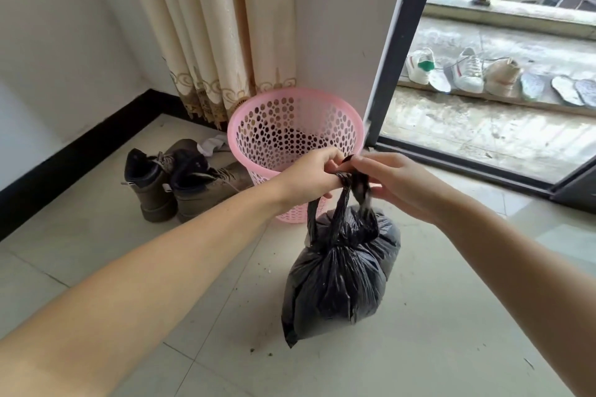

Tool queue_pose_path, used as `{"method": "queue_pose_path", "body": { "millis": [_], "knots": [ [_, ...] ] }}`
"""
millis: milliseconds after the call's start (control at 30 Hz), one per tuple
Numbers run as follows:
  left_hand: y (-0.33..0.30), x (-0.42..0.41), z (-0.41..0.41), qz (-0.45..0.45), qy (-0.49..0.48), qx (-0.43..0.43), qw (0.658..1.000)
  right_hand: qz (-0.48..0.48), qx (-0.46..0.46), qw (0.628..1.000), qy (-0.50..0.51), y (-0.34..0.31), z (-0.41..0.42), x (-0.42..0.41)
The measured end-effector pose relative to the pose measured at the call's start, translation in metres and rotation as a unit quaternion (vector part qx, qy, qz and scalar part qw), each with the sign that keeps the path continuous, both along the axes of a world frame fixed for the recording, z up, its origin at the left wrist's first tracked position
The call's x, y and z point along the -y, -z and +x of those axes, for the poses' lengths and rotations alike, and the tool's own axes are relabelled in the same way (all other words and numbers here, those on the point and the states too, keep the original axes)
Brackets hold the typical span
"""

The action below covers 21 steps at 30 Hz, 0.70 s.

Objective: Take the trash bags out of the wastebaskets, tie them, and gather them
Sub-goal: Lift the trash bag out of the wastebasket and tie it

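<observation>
Floor: pale tiles, with dark crumbs scattered near your bag; it meets a black skirting along the left wall.
Curtain: cream, with a patterned hem, hanging in the far corner behind the basket.
Balcony door frame: dark, standing to the right of the basket; several pale shoes are lined up outside beyond it.
Trash bag: black and full, gathered at the neck, its base at or just above the floor near the middle, just in front of the wastebasket; its handles run up into your hands.
Wastebasket: pink, perforated, upright at the far edge of the floor beside the door frame, no bag inside.
Boots: a brown pair on the floor, just left of the basket.
Left hand: fingers curled round one black handle, which loops over a finger.
Right hand: fingertips pinching the other handle, touching your left hand.
</observation>
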State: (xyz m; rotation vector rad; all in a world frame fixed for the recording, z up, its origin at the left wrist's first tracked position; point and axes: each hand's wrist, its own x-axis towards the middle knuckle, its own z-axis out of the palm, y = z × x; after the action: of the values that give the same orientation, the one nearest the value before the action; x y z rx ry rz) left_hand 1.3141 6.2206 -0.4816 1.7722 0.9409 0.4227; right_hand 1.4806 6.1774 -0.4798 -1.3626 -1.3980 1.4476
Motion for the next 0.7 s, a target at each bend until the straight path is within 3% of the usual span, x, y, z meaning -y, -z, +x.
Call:
{"method": "queue_pose_path", "body": {
  "millis": [200,300,400,467,533,600,700],
  "knots": [
    [0.018,-0.003,0.001,-0.011,-0.074,0.046,0.996,-0.022,0.065,0.998,-0.008,0.013,-0.015,0.010],
    [0.024,-0.001,0.007,-0.016,-0.114,0.064,0.991,-0.015,0.017,0.999,0.023,0.020,-0.027,0.010],
    [0.029,-0.005,0.007,-0.087,-0.143,0.134,0.977,-0.037,-0.039,0.998,0.037,0.014,-0.016,0.006],
    [0.033,-0.009,0.000,-0.154,-0.109,0.184,0.965,-0.020,0.015,0.999,0.044,0.015,-0.002,0.004],
    [0.042,-0.012,-0.008,-0.130,-0.027,0.101,0.986,0.048,0.201,0.978,0.018,0.024,0.009,0.008],
    [0.056,-0.013,-0.012,-0.015,0.073,-0.072,0.995,0.114,0.357,0.926,-0.039,0.045,0.012,0.016],
    [0.078,-0.008,-0.010,0.119,0.159,-0.211,0.957,0.160,0.441,0.873,-0.135,0.078,0.013,0.028]
  ]
}}
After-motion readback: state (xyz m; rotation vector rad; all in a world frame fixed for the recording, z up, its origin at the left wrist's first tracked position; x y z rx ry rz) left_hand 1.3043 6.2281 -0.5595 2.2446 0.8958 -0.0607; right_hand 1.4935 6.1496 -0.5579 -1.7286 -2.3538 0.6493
